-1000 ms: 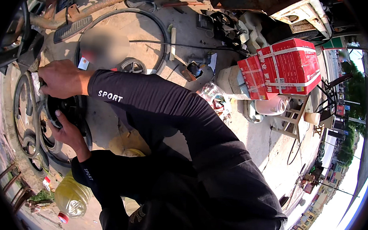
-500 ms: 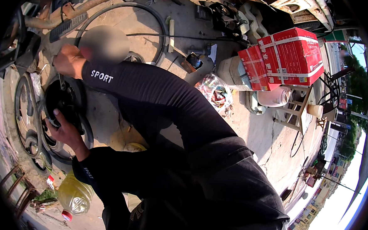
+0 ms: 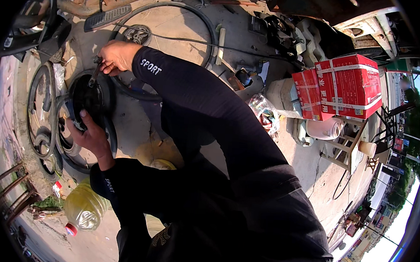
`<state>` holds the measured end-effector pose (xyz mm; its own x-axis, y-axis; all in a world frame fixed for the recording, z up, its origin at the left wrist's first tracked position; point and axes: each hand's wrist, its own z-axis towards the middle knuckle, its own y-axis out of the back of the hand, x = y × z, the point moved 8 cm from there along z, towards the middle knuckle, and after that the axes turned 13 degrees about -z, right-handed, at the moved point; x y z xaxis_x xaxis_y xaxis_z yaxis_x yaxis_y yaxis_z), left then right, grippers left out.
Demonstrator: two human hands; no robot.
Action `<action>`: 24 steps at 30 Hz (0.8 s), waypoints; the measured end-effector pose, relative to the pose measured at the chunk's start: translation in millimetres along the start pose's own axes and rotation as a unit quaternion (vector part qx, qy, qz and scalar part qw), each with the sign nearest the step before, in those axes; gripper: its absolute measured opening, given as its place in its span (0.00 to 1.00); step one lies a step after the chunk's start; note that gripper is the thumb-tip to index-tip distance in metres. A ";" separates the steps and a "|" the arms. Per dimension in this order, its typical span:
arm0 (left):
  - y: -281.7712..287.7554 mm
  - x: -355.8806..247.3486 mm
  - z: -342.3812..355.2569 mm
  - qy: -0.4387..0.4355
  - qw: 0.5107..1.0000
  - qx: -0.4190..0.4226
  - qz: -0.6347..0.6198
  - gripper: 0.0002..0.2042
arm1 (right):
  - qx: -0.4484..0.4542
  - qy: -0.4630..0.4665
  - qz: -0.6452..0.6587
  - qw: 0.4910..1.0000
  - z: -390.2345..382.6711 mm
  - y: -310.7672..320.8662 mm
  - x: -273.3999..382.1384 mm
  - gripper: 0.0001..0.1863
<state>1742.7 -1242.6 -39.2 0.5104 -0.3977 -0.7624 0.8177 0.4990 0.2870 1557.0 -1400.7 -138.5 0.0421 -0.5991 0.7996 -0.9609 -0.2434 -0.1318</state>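
Observation:
A black wheel with a dark hub (image 3: 108,97) is in front of me at the left of the view. My right hand (image 3: 120,57) is closed around the upper part of a metal wrench (image 3: 94,77), whose lower end meets the middle of the hub. My left hand (image 3: 94,137) grips the near side of the wheel, with its thumb on the dark hub part and its fingers around the edge. The fastener under the wrench is too dark to make out.
Loose tires (image 3: 52,108) lie left of the wheel, and a large tire (image 3: 209,33) lies beyond it. A yellowish liquid-filled jug (image 3: 86,207) lies nearby. Red cartons (image 3: 350,86), a plastic bag of scraps (image 3: 265,112) and a wooden stool (image 3: 344,152) are on the right.
The wrench has swung from leaning left to leaning right, and my right hand has moved right with it. My left hand stays on the wheel. The whole view has shifted.

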 end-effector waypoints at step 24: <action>-1.7 -11.1 4.0 0.061 0.986 -0.012 -0.156 0.13 | -0.002 -0.011 -0.026 1.000 -33.5 -8.4 -0.4 0.16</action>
<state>1736.7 -1242.1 -28.9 0.1970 -0.4400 -0.8761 0.9224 0.3859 0.0137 1555.9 -1372.8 -118.1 0.0986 -0.6027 0.7918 -0.9582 -0.2723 -0.0881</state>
